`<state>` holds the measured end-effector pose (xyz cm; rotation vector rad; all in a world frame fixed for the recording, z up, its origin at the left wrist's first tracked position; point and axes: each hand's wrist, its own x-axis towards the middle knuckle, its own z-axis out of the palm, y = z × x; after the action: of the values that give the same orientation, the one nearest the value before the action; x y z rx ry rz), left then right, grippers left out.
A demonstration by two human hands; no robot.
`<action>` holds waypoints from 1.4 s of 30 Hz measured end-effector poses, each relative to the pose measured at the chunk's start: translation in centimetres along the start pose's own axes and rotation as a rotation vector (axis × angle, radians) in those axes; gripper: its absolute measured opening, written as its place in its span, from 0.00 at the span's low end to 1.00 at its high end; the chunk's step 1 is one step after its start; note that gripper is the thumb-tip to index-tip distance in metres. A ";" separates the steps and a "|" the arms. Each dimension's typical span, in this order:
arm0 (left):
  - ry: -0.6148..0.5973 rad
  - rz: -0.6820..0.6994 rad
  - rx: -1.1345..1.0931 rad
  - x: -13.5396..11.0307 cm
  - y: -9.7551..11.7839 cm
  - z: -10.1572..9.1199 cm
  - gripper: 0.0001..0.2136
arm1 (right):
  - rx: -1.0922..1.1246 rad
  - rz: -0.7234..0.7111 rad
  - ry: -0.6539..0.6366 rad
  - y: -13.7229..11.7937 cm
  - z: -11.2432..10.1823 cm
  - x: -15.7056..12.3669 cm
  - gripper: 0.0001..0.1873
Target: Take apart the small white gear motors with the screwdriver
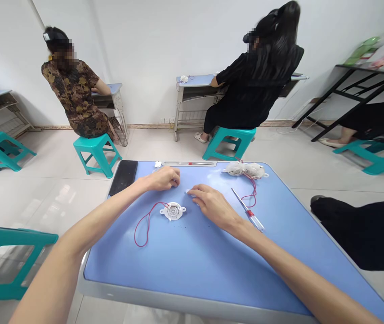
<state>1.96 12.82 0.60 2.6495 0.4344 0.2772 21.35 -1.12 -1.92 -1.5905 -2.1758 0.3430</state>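
Observation:
My left hand [164, 178] rests over the far part of the blue desk [185, 270], its fingers curled in; whatever they hold is hidden. To its right, my right hand [212, 206] has its thumb and fingers closed at a small white piece [187, 191], too small to name. Between my forearms lies a round white plastic part with a coiled centre [173, 211] and side tabs. From it a thin red wire [142, 229] loops to the left. A pen-like tool with a red collar [247, 210] lies right of my right hand.
At the far right of the desk are more white parts [246, 169] with red wires. A black phone [123, 177] lies at the far left, and a small white piece [158, 164] by the pen groove. Several people sit on green stools [97, 150] nearby.

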 end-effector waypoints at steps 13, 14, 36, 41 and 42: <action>0.040 -0.005 0.016 -1.8 -0.4 -0.8 0.11 | -0.053 0.054 -0.081 -1.6 -0.1 2.1 0.19; 0.042 -0.006 0.018 -1.9 -0.4 -0.8 0.12 | -0.058 0.052 -0.086 -1.7 -0.1 2.3 0.19; 0.048 0.000 0.104 -3.9 -0.6 -0.9 0.11 | -0.111 0.028 -0.169 -3.2 0.1 4.3 0.15; 0.050 -0.002 0.122 -4.3 -0.7 -0.7 0.12 | -0.120 0.018 -0.184 -3.7 0.3 4.7 0.14; 0.050 -0.001 0.127 -4.3 -0.8 -0.7 0.12 | -0.123 0.015 -0.184 -3.8 0.4 4.8 0.14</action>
<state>-2.47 12.27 0.37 2.7708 0.4837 0.3262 16.76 2.29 0.31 -1.7013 -2.3654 0.3805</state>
